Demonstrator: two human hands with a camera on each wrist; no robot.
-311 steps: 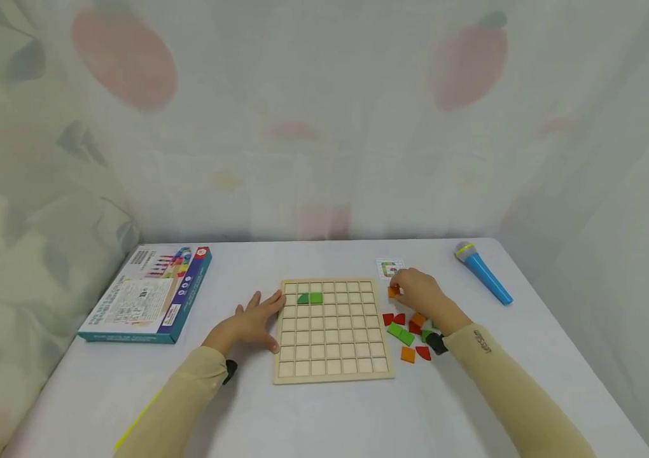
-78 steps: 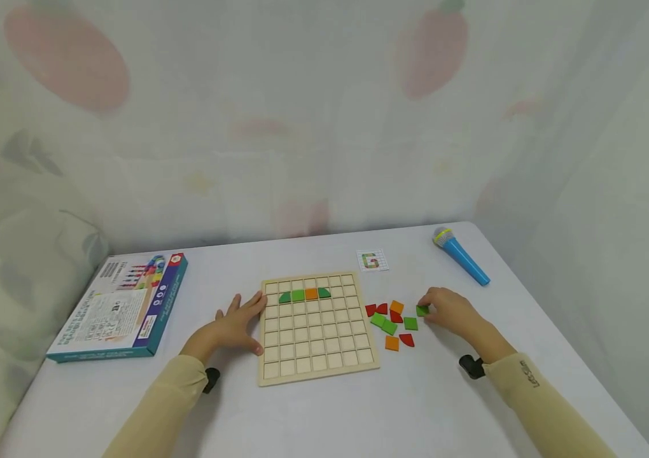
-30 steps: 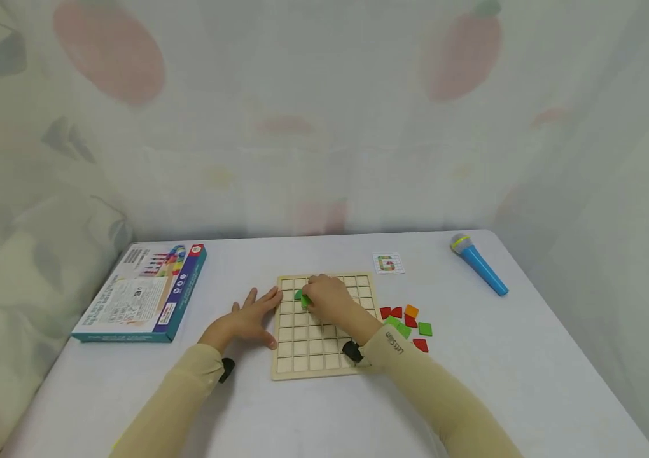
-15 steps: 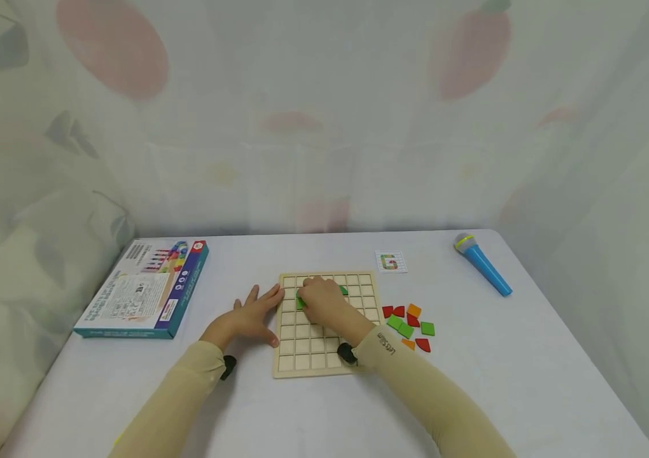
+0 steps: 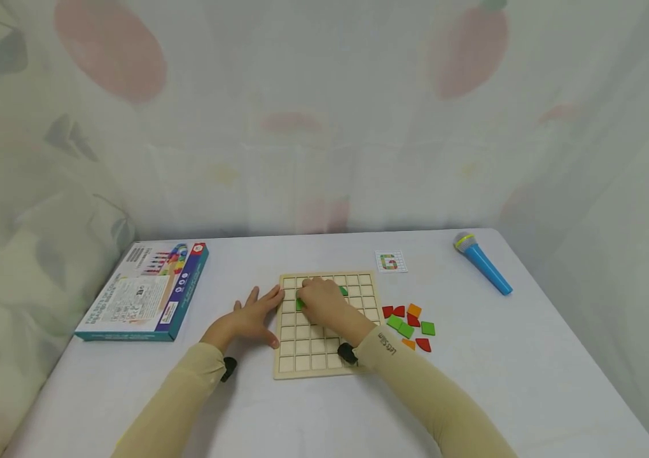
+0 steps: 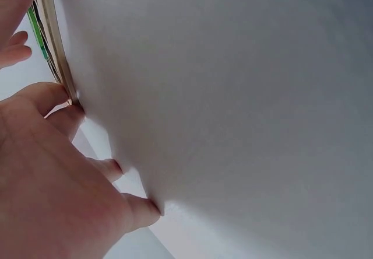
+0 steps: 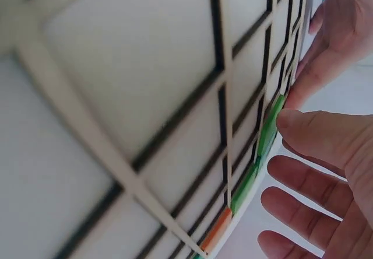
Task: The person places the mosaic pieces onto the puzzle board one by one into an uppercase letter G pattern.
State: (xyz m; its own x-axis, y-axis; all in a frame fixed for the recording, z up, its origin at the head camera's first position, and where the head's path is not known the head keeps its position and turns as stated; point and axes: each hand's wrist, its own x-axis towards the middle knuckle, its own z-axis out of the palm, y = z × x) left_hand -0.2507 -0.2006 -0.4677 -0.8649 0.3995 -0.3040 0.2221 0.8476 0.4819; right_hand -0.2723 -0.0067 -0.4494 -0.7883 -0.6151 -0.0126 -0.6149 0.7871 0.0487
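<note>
Touched by the thumb point(image 7: 317, 129) of the right hand point(image 5: 324, 304), 1 flat, light-green, apparently square tile point(image 7: 269, 128) lies at the pale wooden grid board's point(image 5: 308, 364) far-left part, probably being seated; whether it is pinched cannot be told. The board's left edge is touched by the spread left hand point(image 5: 245, 323), presumably for steadying. No long axis is evident in the tile; its sides seem aligned with the board's grid.

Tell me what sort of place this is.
Probably a tabletop play or recording setup, though I can't be sure: a white-covered table stands against printed fabric hangings, and on it lie a wooden grid board, loose coloured tiles and a blue microphone.
</note>
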